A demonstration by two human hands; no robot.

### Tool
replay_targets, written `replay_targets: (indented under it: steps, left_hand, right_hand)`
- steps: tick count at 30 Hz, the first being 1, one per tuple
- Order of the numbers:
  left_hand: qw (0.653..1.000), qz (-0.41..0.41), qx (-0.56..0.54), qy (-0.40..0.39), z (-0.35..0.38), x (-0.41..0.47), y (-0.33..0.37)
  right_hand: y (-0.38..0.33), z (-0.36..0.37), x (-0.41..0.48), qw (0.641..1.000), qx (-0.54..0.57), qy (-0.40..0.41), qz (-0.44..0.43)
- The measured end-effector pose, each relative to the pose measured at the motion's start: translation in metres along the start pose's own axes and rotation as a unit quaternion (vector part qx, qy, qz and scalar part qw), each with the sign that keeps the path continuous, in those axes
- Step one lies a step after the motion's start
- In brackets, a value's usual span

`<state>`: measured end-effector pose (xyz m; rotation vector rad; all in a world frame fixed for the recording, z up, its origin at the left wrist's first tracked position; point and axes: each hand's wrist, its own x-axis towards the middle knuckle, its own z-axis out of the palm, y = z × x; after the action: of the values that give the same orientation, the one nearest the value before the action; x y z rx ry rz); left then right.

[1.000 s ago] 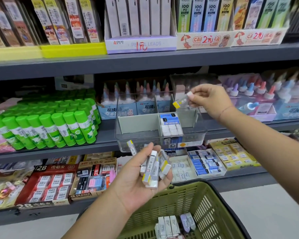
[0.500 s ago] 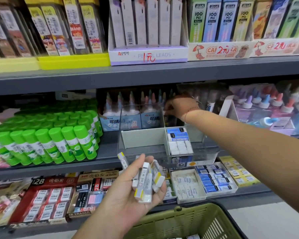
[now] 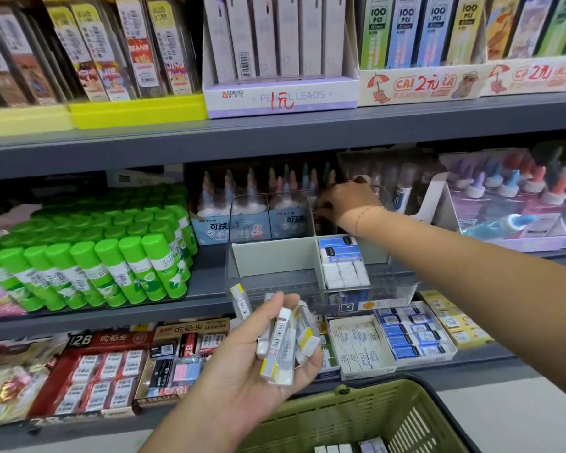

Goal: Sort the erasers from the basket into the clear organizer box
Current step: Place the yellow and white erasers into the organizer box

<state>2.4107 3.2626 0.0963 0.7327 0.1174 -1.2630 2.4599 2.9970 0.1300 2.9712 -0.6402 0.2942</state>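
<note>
— Since a second ago our right hand (image 3: 347, 206) has left the air above the clear organizer box (image 3: 275, 284) and dipped into its back right compartment. The yellow-tipped eraser it pinched then is out of sight.

— Can we tell whether it grips anything?

— No. Its fingers point down behind the grey divider (image 3: 275, 256) and are hidden, so we cannot tell. Only the back of the hand and the wrist show. The forearm stretches in from the right, over the front right compartment.

— What do we count?

— One box, one green basket (image 3: 356, 416), two hands. Our left hand (image 3: 242, 371) holds a bunch of erasers (image 3: 280, 341). We make out at least five, white with yellow and grey sleeves, though they overlap too much for a sure count.

— How does it hold them?

— Palm up, fingers cupped beneath, thumb laid along them. One eraser sticks up just left of the thumb tip.

— And the rest?

— Beyond the left hand, under the right forearm, blue-sleeved erasers (image 3: 340, 256) sit stacked in the front right compartment. Below and right of the left hand, four loose erasers (image 3: 334, 448) show in the basket at the frame's lower edge.
</note>
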Motion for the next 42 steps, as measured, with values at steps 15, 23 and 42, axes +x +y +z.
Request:
replay_targets:
  steps: [15, 23, 42]
  left_hand:
    - [0.988, -0.092, 0.038, -0.115, 0.004, -0.014, -0.011]
    - [0.989, -0.095, -0.053, -0.104, 0.005, -0.017, -0.016]
    - [0.996, -0.035, -0.078, -0.018, 0.006, -0.017, 0.005]
  right_hand:
    - [-0.061, -0.035, -0.1, 0.647, 0.57, -0.49, -0.127]
    - [-0.066, -0.034, -0.099, 0.573, 0.732, -0.368, -0.016]
    - [0.033, -0.058, -0.02, 0.975, 0.202, -0.071, 0.05]
